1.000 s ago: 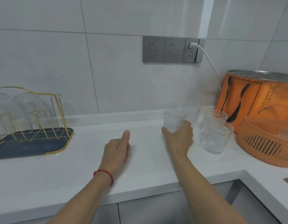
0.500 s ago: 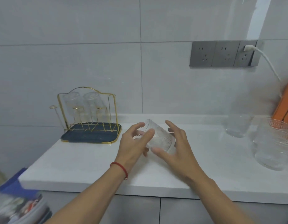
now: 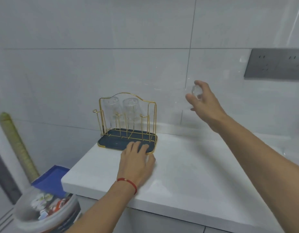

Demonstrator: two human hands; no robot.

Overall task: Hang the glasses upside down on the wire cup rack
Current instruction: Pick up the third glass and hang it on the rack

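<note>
So the glass (image 3: 196, 92) just went from both hands to my right hand (image 3: 206, 103), lifted right of the rack (image 3: 127, 122); left hand (image 3: 137, 163), released, now rests flat on the surface (image 3: 187, 179), fingertips steadying its tray.

head view, downward (near counter (image 3: 179, 174))

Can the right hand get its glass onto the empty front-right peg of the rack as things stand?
Probably yes. The right hand holds the glass above and right of the peg, with open air between; left hand rests low on the tray.
</note>
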